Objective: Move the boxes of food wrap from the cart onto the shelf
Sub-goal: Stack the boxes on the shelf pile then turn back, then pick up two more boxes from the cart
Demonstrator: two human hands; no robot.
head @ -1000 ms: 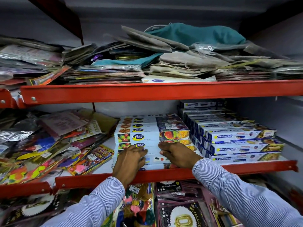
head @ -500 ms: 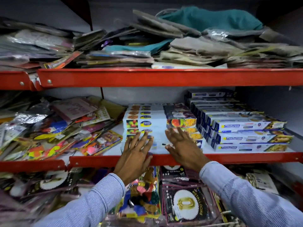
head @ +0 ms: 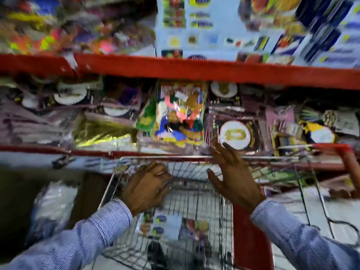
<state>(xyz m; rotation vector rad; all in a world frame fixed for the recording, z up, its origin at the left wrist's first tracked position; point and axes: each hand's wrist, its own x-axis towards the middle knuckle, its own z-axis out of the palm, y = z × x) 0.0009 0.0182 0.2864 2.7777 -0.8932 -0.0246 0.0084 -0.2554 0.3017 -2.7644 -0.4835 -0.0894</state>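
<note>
Down in the lower middle of the head view sits the cart [head: 204,172], a basket of thin chromed wire grid with a red plastic side panel at lower right. Through the mesh, at the bottom centre, flat rectangular boxes of food wrap [head: 167,223] lie in the cart, pale cardboard with dark blue oval logos and printed fruit; motion blur smears the detail. The left hand [head: 145,187] hangs over the cart's far rim, its fingers [head: 155,170] curled loosely and empty. The right hand [head: 232,176] is just right of it, its fingers [head: 218,151] spread and released, holding nothing. Both sleeves are finely striped blue-and-white cloth. Across the upper frame runs the shelf [head: 194,69], a glossy red metal beam, and above it at top centre stands a stack of more food wrap boxes [head: 194,26], white-fronted and square-edged. Crinkled, shiny plastic packets [head: 179,115] crowd the level below the beam.
</note>
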